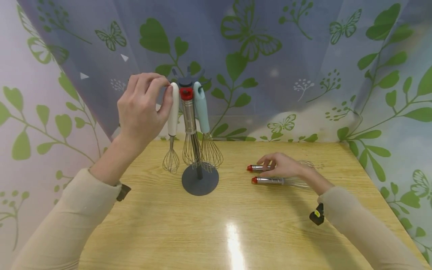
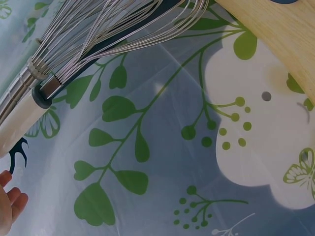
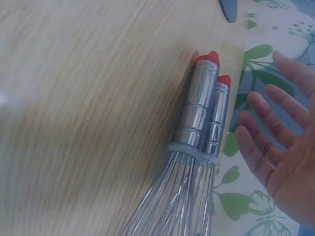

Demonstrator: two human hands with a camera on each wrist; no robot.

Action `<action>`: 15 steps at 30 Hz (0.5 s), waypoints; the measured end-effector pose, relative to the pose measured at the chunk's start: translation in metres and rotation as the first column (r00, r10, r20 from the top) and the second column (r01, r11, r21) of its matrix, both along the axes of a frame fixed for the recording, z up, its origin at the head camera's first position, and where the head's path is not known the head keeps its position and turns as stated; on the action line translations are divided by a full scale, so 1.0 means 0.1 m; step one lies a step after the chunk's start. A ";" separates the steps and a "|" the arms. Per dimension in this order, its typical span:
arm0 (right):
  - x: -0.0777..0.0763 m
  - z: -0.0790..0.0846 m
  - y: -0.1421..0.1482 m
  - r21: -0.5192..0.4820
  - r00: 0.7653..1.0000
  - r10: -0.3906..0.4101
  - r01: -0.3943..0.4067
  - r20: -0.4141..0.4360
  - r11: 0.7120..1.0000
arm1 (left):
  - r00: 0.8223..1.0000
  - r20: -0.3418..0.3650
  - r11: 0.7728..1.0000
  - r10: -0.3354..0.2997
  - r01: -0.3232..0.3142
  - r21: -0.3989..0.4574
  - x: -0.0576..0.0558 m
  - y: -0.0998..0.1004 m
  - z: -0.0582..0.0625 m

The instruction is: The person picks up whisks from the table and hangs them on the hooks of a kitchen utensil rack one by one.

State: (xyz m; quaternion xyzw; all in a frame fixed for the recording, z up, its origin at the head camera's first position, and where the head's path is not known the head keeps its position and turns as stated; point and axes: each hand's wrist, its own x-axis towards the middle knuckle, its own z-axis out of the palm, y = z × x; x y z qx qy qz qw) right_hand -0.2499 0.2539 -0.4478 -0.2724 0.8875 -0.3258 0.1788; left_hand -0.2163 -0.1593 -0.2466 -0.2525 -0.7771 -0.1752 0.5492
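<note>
I'd call this the whisk-hanging step, though taking down would look alike. Left hand (image 1: 143, 103) pinches the white-handled whisk (image 1: 173, 112) near the upper end of its handle, up at the top of the dark grey stand (image 1: 194, 184); seated there or not, I can't tell. Red-topped steel whisk (image 1: 189, 114) and light-blue-handled whisk (image 1: 201, 108) hang beside it. Right hand (image 1: 282, 166) is at two more, the near red-tipped whisk (image 1: 268, 180) and the far red-tipped whisk (image 1: 256, 168), both lying on the desk (image 1: 168, 232) to the right of the stand. My right wrist view gives fingers spread, nothing gripped; head view has that hand over the far handle, contact unclear. Next move, I reckon, calls for letting the white one settle, then curling the right fingers round one steel handle
</note>
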 end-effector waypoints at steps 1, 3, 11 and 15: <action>0.00 -0.01 0.00 -0.002 1.000 0.004 -0.004 0.004 1.000 | 1.000 -0.002 1.000 -0.001 0.001 0.000 0.00 0.00 0.00; 0.00 -0.03 0.00 0.002 1.000 0.003 -0.003 0.017 1.000 | 1.000 -0.006 1.000 -0.003 0.003 0.001 0.00 0.00 0.00; 0.00 -0.12 0.00 0.009 0.998 -0.003 0.003 0.063 1.000 | 1.000 -0.008 1.000 -0.009 0.009 0.004 0.00 0.00 0.00; 0.01 -0.16 0.00 0.017 0.998 -0.015 0.013 0.068 1.000 | 1.000 -0.007 1.000 -0.010 0.010 0.006 0.00 0.00 -0.01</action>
